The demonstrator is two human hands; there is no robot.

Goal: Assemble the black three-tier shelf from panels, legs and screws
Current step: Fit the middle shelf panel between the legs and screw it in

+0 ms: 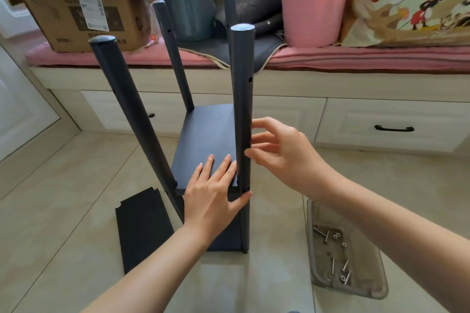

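A: Where does the shelf stand?

B: On the tiled floor point(63, 198), in front of the window seat with its drawers point(386, 127). Four dark legs rise from it. The near right leg point(243, 109) stands upright, the near left leg point(129, 109) leans out to the left, and the two far legs point(175, 58) stand behind. A black panel point(203, 140) sits between the legs partway up, and a lower panel shows under it by the floor.

A: And the hands?

B: The left hand point(216, 193) lies flat on the near edge of that middle panel, fingers straight, the thumb reaching across to touch the near right leg. The right hand point(277, 152) is just right of the same leg, fingers loosely spread, the fingertips point(250, 152) touching the leg's side. Whether they pinch something small there, I cannot tell.

A: Any loose parts?

B: One more black panel point(145, 231) lies flat on the floor left of the shelf, with notched corners. To the right a clear plastic tray point(376, 290) holds several screws point(340, 267) and small washers.

A: Behind it all?

B: On the pink cushion point(356, 58) sit a cardboard box point(76, 12), a grey bin point(185, 0) and a pink bucket point(312, 2).
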